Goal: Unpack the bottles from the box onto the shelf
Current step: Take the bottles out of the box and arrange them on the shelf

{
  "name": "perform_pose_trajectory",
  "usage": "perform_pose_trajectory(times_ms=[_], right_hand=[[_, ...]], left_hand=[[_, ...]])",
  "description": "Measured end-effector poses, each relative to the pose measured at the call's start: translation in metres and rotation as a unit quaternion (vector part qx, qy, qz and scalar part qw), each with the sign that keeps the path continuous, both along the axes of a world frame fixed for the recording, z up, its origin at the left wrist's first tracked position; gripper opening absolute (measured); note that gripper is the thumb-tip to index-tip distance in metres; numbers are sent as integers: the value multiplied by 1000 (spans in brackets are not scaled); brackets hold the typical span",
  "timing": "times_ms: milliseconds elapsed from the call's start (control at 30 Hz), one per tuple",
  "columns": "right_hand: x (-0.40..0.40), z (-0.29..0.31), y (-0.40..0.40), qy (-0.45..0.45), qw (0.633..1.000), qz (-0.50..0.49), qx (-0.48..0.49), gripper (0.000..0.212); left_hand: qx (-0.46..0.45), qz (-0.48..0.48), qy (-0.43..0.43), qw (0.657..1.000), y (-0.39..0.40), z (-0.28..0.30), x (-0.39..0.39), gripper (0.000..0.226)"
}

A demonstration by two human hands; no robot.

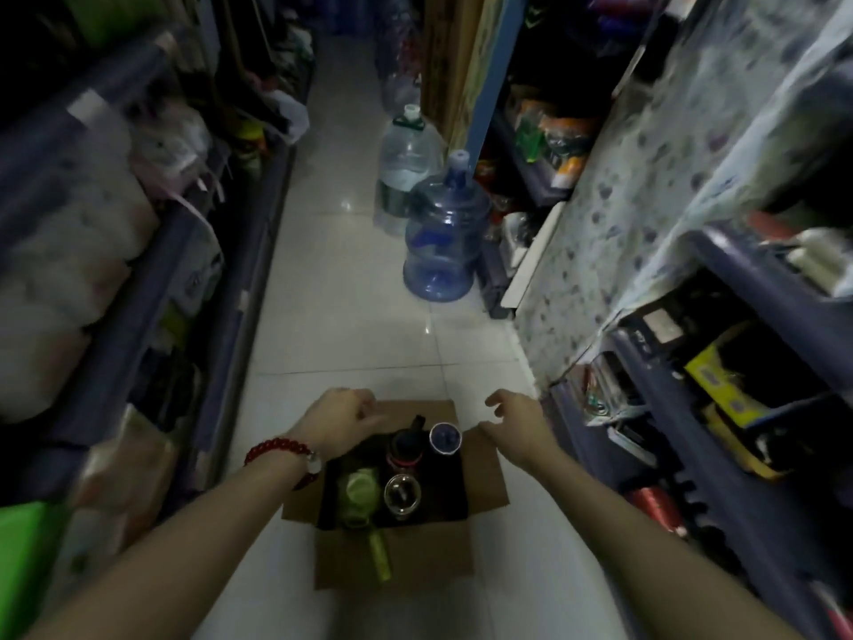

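Head view, box: an open cardboard box (484, 473) sits on the pale tiled floor (351, 325) of a narrow aisle, flaps folded outward.
Bottles: four stand upright inside the box, a green-lidded bottle (359, 494) at near left, a clear-lidded bottle (402, 494) just beside it, a dark bottle (408, 443) behind, and a blue-capped bottle (445, 437) at far right.
Green strap: a green strap or handle (379, 554) from the near-left bottle lies over the near flap.
Left hand: the left hand (341, 420) hangs over the box's far-left corner, fingers curled loosely inward, grasping nothing that shows; a red bead bracelet (277, 448) circles the wrist.
Right hand: the right hand (517, 415) hovers above the right flap, fingers spread and empty.
Right shelf: the blue shelf (757, 288) on the right is crowded with packaged goods.
Left shelving: left shelving (115, 270) holds pale wrapped bundles, blurred.
In the aisle: a blue water jug (443, 233) and a clear water jug (406, 164) behind it stand on the floor against the right side, well beyond the box.
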State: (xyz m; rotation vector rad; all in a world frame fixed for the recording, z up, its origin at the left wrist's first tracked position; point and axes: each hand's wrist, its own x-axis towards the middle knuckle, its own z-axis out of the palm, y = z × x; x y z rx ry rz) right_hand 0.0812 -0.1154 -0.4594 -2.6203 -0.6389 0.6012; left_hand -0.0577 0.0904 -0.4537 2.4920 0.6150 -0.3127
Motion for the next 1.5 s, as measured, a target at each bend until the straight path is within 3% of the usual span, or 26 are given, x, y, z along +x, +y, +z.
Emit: perform_pose_trajectory(times_ms=[233, 333, 433, 600, 733, 1000, 1267, 1500], right_hand=[[5, -163, 22, -30, 999, 7, 27, 36], [2, -208, 24, -60, 997, 8, 48, 25], [0, -240, 22, -65, 995, 3, 80, 28], [1, -261, 23, -74, 989, -16, 125, 45], [7, -272, 25, -94, 982, -37, 158, 54], [16, -294, 29, -72, 972, -58, 218, 63], [24, -312, 42, -22, 959, -71, 272, 53], [27, -321, 55, 4, 956, -88, 280, 75]], left_hand=[[-89, 81, -70, 990, 7, -158, -23, 33], [-104, 77, -86, 988, 9, -202, -28, 29], [-122, 82, -109, 983, 9, -227, -32, 30], [-149, 108, -156, 971, 3, -252, -36, 40], [-188, 116, -183, 958, -10, -266, -38, 60], [-166, 151, -232, 946, -29, -292, -33, 40], [-114, 191, -242, 945, 1, -295, -21, 44], [-97, 232, -241, 937, 16, -294, -14, 37]])
